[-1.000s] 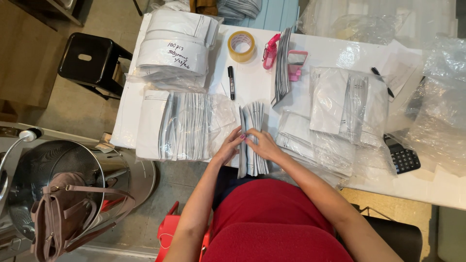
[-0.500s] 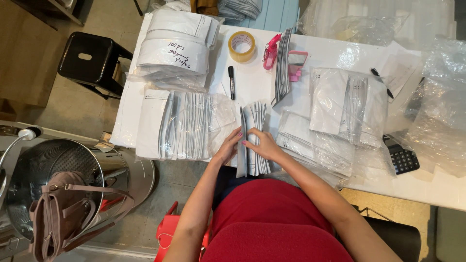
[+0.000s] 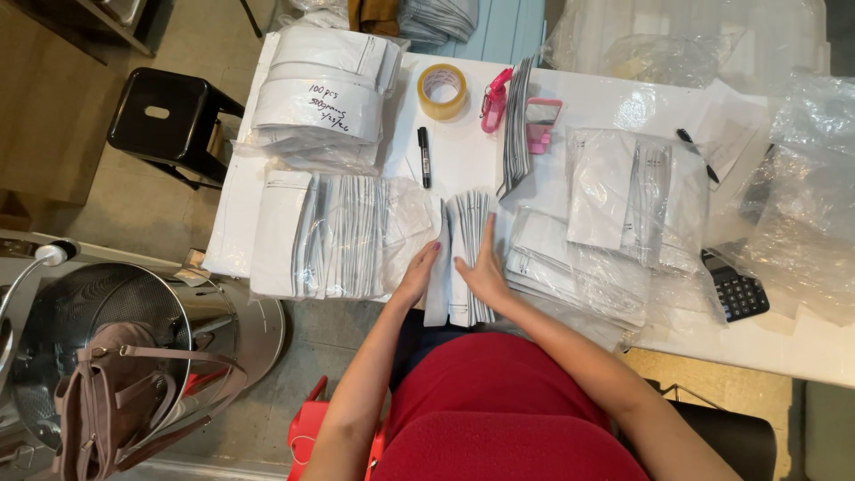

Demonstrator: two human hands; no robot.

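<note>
Two hands working a fanned stack of white pieces at the near edge of a crowded table.

The white table (image 3: 463, 160) is carrying bagged bundles edge to edge; bare surface is showing only in a narrow lane around the black marker (image 3: 425, 157) and tape roll (image 3: 442, 91). A large bagged stack (image 3: 334, 236) is sitting just left, more bagged stacks (image 3: 614, 232) just right. The fanned stack (image 3: 465, 254) is lying between them, overhanging the near table edge. The left hand (image 3: 419, 274) is lying flat, fingers extended, against the stack's left side; the right hand (image 3: 483, 272) is resting open on top, fingers straight. A calculator (image 3: 736, 290) is sitting near the right front edge.
</note>
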